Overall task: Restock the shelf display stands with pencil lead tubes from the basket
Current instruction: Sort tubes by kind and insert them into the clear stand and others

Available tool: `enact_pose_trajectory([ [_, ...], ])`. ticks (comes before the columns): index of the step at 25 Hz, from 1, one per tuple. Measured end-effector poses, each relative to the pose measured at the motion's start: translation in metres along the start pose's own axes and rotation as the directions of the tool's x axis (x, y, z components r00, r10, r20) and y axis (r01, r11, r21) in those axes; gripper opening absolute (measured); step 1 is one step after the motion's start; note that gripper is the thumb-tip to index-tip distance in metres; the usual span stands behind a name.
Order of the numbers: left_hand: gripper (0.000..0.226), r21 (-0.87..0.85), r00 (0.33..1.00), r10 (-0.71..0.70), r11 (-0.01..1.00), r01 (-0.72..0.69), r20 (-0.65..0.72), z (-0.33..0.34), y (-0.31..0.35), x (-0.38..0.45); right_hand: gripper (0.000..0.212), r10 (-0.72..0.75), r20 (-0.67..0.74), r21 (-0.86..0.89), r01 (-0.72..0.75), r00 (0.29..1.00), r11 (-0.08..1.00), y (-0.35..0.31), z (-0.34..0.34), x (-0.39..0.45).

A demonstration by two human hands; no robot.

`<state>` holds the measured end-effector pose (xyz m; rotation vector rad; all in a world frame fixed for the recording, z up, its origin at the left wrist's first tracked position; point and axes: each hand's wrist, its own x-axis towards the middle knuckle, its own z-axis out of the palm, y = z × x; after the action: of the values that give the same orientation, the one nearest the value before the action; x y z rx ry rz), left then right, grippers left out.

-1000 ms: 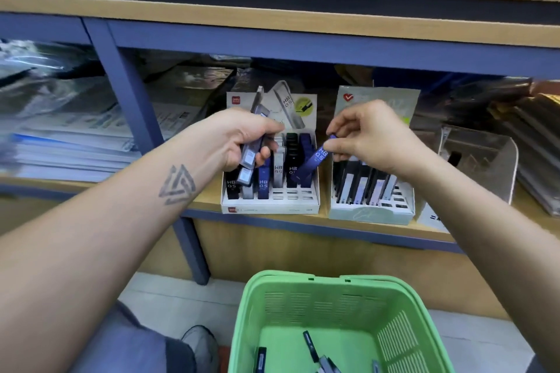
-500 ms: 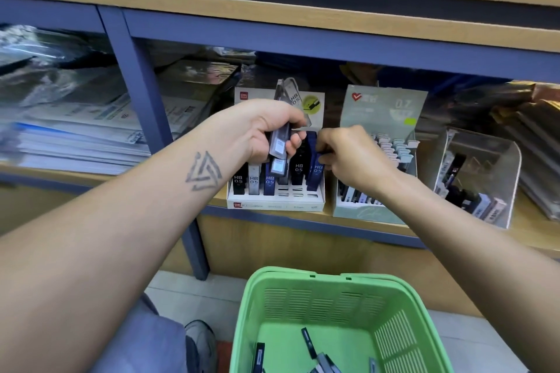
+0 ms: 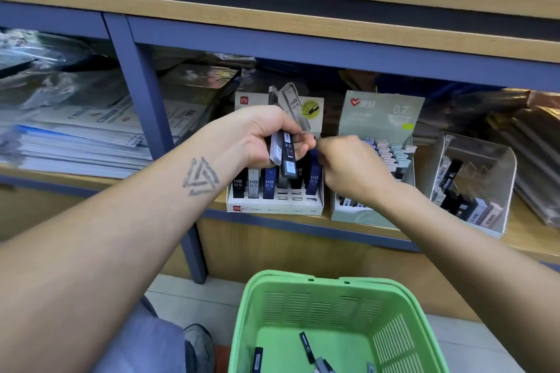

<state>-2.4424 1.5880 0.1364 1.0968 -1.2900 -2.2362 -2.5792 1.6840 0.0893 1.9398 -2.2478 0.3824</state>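
Observation:
My left hand (image 3: pixel 260 138) grips a small bunch of pencil lead tubes (image 3: pixel 283 150), grey and dark, in front of the white HB 0.5 display stand (image 3: pixel 274 206). That stand holds several black, grey and blue tubes upright. My right hand (image 3: pixel 348 166) is just right of the left, fingers curled and reaching to the held tubes at the stand's right side; whether it pinches one is hidden. A pale green 0.7 stand (image 3: pixel 378 218) with several tubes sits to the right. The green basket (image 3: pixel 330 303) below holds several loose tubes (image 3: pixel 307 345).
A clear plastic bin (image 3: pixel 472 185) with more tubes stands right of the green stand. Stacks of wrapped paper goods (image 3: pixel 75 136) fill the shelf at left, behind a blue upright post (image 3: pixel 151 118). My knee and shoe (image 3: pixel 197 345) are beside the basket.
The blue tube my right hand carried now stands in the white stand's right column. My right hand has lifted back toward the tubes in my left hand. The view has shifted closer.

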Motion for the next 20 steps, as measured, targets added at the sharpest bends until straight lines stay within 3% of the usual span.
enact_pose_trajectory([
  [1, 0.014, -0.026, 1.000, 0.003, 1.000, -0.003, 0.008, 0.001, 0.000, 0.000, 0.024, 0.144, 0.019, 0.355, -0.141, 0.989, 0.924, -0.002, -0.009, -0.001],
  [2, 0.015, -0.052, 1.000, 0.009, 0.999, -0.008, 0.012, 0.001, -0.001, 0.000, 0.021, 0.236, 0.143, 0.691, -0.267, 0.961, 0.672, -0.005, -0.017, -0.004],
  [3, 0.015, -0.077, 1.000, 0.015, 0.997, -0.014, 0.016, 0.001, -0.001, 0.000, 0.019, 0.228, 0.284, 0.864, -0.352, 0.931, 0.359, -0.009, -0.024, -0.009],
  [4, 0.014, -0.095, 1.000, 0.019, 0.995, -0.016, 0.022, 0.002, -0.002, 0.000, 0.020, 0.179, 0.365, 0.907, -0.392, 0.914, 0.153, -0.011, -0.029, -0.013],
  [6, 0.012, -0.104, 0.999, 0.028, 0.994, -0.025, 0.034, 0.005, -0.003, 0.001, 0.034, 0.129, 0.409, 0.908, -0.417, 0.903, 0.040, -0.015, -0.029, -0.019],
  [9, 0.011, -0.094, 0.996, 0.085, 0.992, -0.081, 0.034, 0.010, -0.007, 0.004, 0.054, 0.189, 0.388, 0.915, -0.402, 0.902, 0.039, -0.019, -0.022, -0.020],
  [13, 0.012, -0.056, 0.992, 0.116, 0.992, -0.114, 0.040, 0.007, -0.006, 0.010, 0.048, 0.321, 0.325, 0.917, -0.379, 0.890, 0.123, -0.012, -0.028, -0.017],
  [17, 0.011, 0.138, 0.978, 0.198, 0.972, -0.188, -0.066, -0.002, -0.001, 0.014, 0.021, 0.401, 0.158, 0.837, -0.337, 0.903, 0.430, -0.004, -0.031, -0.014],
  [20, 0.012, 0.165, 0.969, 0.245, 0.958, -0.236, -0.032, 0.003, -0.004, 0.011, 0.017, 0.362, 0.036, 0.636, -0.301, 0.932, 0.711, -0.010, -0.028, -0.008],
])
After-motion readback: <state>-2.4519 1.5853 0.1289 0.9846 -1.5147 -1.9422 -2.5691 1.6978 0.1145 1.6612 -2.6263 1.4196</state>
